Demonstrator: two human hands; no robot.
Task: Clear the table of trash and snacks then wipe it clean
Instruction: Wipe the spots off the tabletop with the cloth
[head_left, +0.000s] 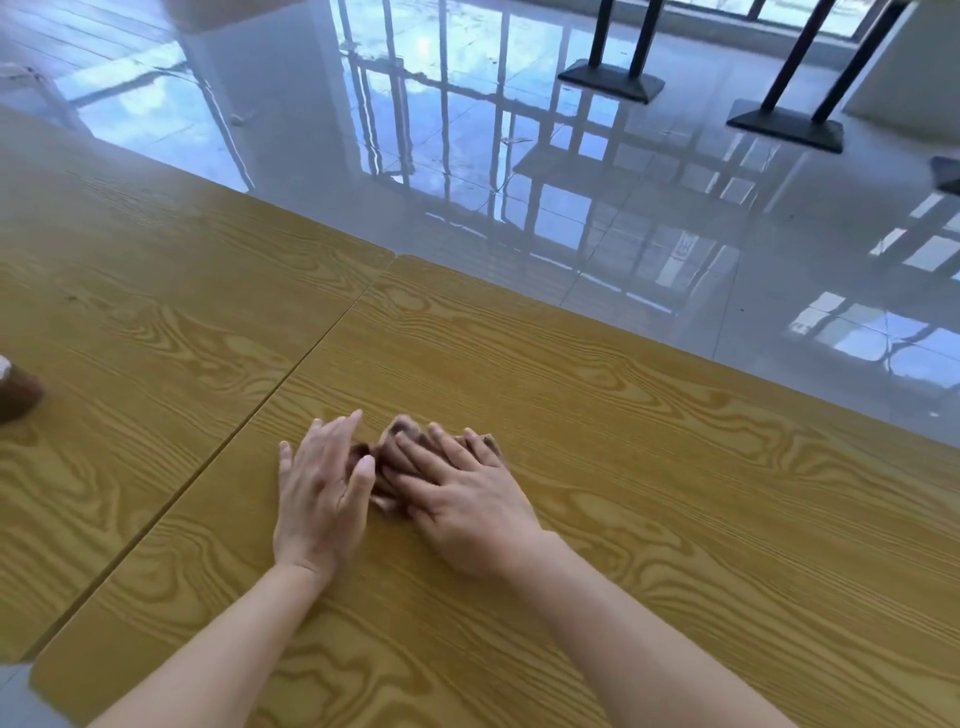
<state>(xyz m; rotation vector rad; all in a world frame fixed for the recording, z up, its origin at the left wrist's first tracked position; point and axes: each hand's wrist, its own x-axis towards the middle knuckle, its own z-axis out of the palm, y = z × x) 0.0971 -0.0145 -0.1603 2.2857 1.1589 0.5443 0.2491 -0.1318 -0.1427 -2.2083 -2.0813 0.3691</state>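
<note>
A small brown cloth (383, 483) lies bunched on the yellow wood-grain table (649, 493). My right hand (467, 493) lies flat on top of the cloth with fingers spread, covering most of it. My left hand (322, 493) rests flat on the table just left of the cloth, its thumb touching the cloth's left edge. Only the cloth's far edge and the strip between my hands show.
A second table (130, 291) butts against this one along a seam running diagonally. A brown object (18, 392) sits at the far left edge, cut off by the frame. Beyond the far table edge lies glossy tiled floor with black table bases (613, 80).
</note>
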